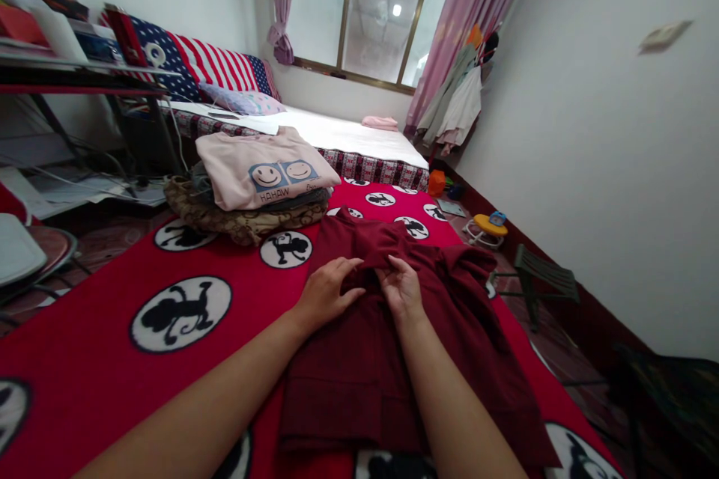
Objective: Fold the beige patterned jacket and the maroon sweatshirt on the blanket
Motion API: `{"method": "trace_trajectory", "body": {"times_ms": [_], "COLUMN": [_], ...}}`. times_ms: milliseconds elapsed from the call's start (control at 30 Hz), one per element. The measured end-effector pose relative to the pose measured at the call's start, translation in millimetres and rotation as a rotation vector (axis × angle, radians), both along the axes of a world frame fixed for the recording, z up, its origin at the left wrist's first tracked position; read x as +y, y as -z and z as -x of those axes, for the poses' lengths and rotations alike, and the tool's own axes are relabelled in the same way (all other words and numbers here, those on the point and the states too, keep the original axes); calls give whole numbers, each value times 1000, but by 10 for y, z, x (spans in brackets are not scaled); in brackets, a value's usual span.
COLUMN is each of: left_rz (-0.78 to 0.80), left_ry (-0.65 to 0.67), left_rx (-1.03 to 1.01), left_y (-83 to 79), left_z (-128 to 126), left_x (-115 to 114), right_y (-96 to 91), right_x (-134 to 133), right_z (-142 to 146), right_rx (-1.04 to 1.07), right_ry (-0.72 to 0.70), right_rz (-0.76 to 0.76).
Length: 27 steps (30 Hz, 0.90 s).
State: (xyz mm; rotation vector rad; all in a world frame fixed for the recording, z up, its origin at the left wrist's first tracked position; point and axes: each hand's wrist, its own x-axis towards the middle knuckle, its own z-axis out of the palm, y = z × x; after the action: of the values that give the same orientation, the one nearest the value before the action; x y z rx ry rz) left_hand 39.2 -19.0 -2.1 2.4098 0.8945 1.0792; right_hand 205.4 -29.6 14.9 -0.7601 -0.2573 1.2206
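A maroon garment (pixel 348 382) lies spread on a red cover, partly folded over and creased; what kind of garment it is I cannot make out for sure. My left hand (pixel 329 292) has its thumb and fingers curled around cloth near the garment's middle. Close beside it, my right hand (pixel 400 288) pinches the same cloth between thumb and fingers, palm turned partly up. Beyond my left hand sits a stack of folded clothes, topped by a pale pink shirt (pixel 247 165) with two smiling faces printed on it.
The red cover (pixel 106 314) carries black figures in white circles. Past it stands a bed with a white sheet (pixel 331 123). A cluttered desk (pixel 84 75) is at the left. On the right floor are a folding stool (pixel 544 273) and a small yellow stool (pixel 488 224).
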Motion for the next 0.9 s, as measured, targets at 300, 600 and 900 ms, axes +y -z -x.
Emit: {"method": "trace_trajectory", "body": {"times_ms": [300,600,900], "left_rz": [84,-70,-141], "left_ry": [-102,-132,-78], "left_rx": [-190,43,224], "left_y": [28,-74,-81], "left_z": [1,8,-7], "left_x": [43,-98,-150], "right_y": [12,120,74], "right_x": [-11,-22,-92], "right_z": [47,-382,-63], "right_rx": [-219,-1099,-1852], "right_ry": [64,804,162], "right_rz": [-12,103,-123]}}
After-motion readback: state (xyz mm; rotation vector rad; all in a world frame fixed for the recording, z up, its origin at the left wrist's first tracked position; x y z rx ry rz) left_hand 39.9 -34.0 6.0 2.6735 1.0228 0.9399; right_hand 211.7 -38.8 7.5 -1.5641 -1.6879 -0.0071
